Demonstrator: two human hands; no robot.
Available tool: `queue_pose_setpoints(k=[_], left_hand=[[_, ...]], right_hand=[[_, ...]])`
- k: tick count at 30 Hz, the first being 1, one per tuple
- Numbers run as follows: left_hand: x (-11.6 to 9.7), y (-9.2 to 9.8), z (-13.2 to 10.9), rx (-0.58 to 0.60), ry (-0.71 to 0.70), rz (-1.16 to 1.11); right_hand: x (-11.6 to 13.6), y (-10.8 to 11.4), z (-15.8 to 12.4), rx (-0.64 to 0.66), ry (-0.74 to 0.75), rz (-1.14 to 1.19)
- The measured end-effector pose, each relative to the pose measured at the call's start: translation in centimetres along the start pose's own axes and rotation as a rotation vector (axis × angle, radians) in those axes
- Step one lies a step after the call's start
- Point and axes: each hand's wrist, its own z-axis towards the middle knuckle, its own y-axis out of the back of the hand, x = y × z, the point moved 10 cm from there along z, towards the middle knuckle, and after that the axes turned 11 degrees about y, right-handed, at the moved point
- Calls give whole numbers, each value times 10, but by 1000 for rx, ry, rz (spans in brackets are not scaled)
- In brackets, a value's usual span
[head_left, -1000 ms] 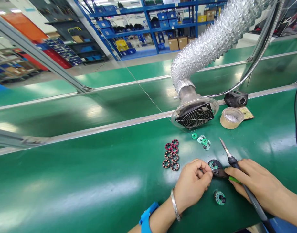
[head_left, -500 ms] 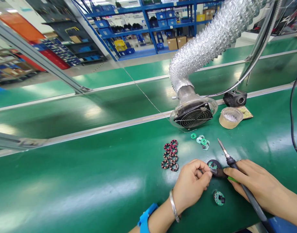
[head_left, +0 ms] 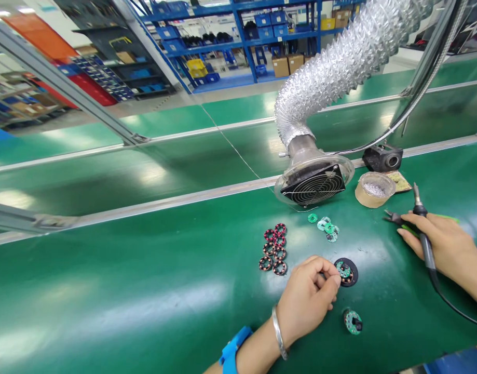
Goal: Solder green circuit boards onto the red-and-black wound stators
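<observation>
My left hand [head_left: 312, 288], wearing a bracelet and a blue wristband, pinches the edge of a small round green circuit board [head_left: 343, 268]. That board sits over a copper-wound ring on a black round base [head_left: 354, 271]. Off to the right, my right hand [head_left: 448, 241] grips a soldering iron [head_left: 427, 253], its tip pointing away from me, together with green-handled cutters [head_left: 394, 217] whose jaws point left. Closer to me lies another round board assembly [head_left: 352, 322], near neither hand's fingers.
Several wound ring coils [head_left: 279, 253] lie in two columns left of the work. Loose green boards [head_left: 329, 228] are behind it. A fume extractor [head_left: 316, 186] hangs above the bench. Farther right stand a round tub [head_left: 372, 195], a sponge [head_left: 400, 182] and a black iron holder [head_left: 383, 157].
My right hand has moved right and away from the board, carrying the soldering iron and cutters. My left hand has stayed pinching at the board, whose black base is now more exposed.
</observation>
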Motion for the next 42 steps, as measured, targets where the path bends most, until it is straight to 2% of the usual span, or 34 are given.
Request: queue_pose_setpoints(k=[3,4,5,9,11,15,18,22,27,33,37,42], left_hand=[[-1,0,0,-15,4,20],[0,0,0,-18,5,31],[0,0,0,-23,3,46],[-3,2,-3,-71,-33,127],[-6,2,-6,-97,-52,162],[-12,4,-8,-146,-84,194],[-16,5,-9,-172,-93,218],[-18,5,-9,-177,-89,250],[-19,5,-9,-177,-84,260],[-18,4,-9,-184,-102,279],[-19,4,-8,-190,-99,315],[-20,3,-8,-200,-104,334]], right_hand=[[17,24,15,-193,45,108],[28,28,24,-194,76,193],[38,38,32,-258,88,275],[73,64,63,-356,136,492],[84,69,69,-340,153,576],[93,65,63,-258,135,799],[95,58,55,-192,63,867],[91,60,50,-267,-28,897],[101,51,56,-136,54,941],[92,62,55,-284,-71,882],[99,60,61,-226,-39,886],[94,58,56,-310,-137,926]])
